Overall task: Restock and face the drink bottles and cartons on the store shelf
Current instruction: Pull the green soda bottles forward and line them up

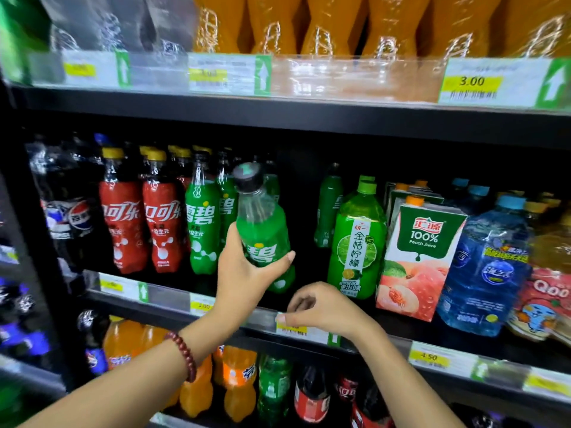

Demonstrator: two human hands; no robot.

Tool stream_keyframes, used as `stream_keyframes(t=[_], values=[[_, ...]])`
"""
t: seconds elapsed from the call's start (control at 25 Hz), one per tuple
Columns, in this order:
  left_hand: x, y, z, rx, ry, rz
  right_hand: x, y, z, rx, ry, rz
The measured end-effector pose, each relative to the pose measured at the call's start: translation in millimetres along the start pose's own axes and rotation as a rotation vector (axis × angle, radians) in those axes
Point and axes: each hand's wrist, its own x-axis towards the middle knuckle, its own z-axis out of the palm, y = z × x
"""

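My left hand (244,273) grips a green Sprite bottle (262,223) with a black cap around its lower body. It holds the bottle tilted, just above the front of the middle shelf (173,299). The bottle is in front of a dark gap, with a row of Sprite bottles (202,223) to its left. One green bottle (329,208) stands deep in the gap. My right hand (321,307) has its fingers curled and holds nothing, with the thumb at the price label (292,330) on the shelf rail.
Red cola bottles (123,223) and Pepsi bottles (71,217) stand left of the Sprite row. Right of the gap are a green lime drink (358,242), a peach juice carton (423,261) and a blue water bottle (488,267). Orange drinks fill the top shelf, mixed sodas the bottom.
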Motion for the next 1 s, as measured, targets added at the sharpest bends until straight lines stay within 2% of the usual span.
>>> stream_keyframes(t=[0.12,0.24,0.32,0.44,0.48,0.52,0.6,0.76,0.8,0.84,0.88,0.92,1.0], values=[[-11.5,18.3,-17.2,-0.067,0.096,0.033,-7.1,-3.1,-3.0,0.215,0.131,-0.020],[-16.7,38.5,-34.8,-0.233,0.051,-0.038,-22.3,-10.3,-10.3,0.560,0.243,-0.191],[-20.4,45.6,-38.6,-0.340,-0.025,-0.102,-34.1,-25.0,-12.1,0.683,0.080,-0.243],[-29.9,47.6,-37.2,-0.443,-0.121,-0.156,-51.9,-51.4,-0.9,0.840,-0.338,-0.193],[-32.5,48.2,-37.1,-0.466,-0.150,-0.168,-59.0,-58.6,3.1,0.898,-0.397,-0.203],[-33.9,49.3,-38.0,-0.473,-0.183,-0.178,-66.6,-64.0,6.6,0.941,-0.386,-0.214],[-32.7,57.1,-41.3,-0.381,-0.226,-0.150,-82.2,-73.2,15.1,0.899,-0.149,-0.212],[-29.3,80.3,-43.4,-0.211,-0.120,-0.062,-93.7,-81.4,45.8,0.239,0.569,-0.196],[-28.2,84.0,-45.1,-0.225,-0.105,-0.049,-93.5,-81.6,51.4,0.145,0.664,-0.205],[-26.4,86.4,-47.7,-0.248,-0.105,-0.039,-93.9,-82.6,53.3,0.126,0.679,-0.208],[-25.5,87.5,-50.8,-0.280,-0.119,-0.031,-95.0,-83.5,51.2,0.202,0.594,-0.206],[-25.5,87.1,-52.9,-0.334,-0.137,-0.036,-96.0,-83.4,45.0,0.365,0.407,-0.187],[-26.2,84.7,-54.5,-0.496,-0.164,-0.095,-99.0,-82.4,31.5,0.817,-0.091,-0.176]])
